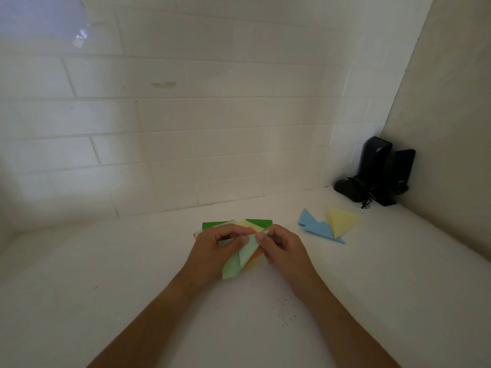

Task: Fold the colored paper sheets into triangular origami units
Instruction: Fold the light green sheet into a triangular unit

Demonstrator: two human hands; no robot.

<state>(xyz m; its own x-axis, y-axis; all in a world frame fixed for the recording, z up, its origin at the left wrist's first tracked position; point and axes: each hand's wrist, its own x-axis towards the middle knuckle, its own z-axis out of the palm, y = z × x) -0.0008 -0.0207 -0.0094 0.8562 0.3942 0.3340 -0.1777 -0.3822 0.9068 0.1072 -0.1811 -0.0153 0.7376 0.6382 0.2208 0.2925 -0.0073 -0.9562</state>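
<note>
Two hands meet at centre frame over a pale green sheet, partly folded. Left hand and right hand each pinch its upper corner between thumb and curled fingers; the lower end hangs toward the white counter. Judged light, thin and limp: it will crease readily, tear under a hard pull, and is best held at edges and corners. Directly beneath lies a loose pile of sheets, dark green, yellow and orange, which could snag or shift. Right of centre, well apart, sit folded blue units and a yellow unit. Dark speakers occupy the right corner, clear of the work.
</note>
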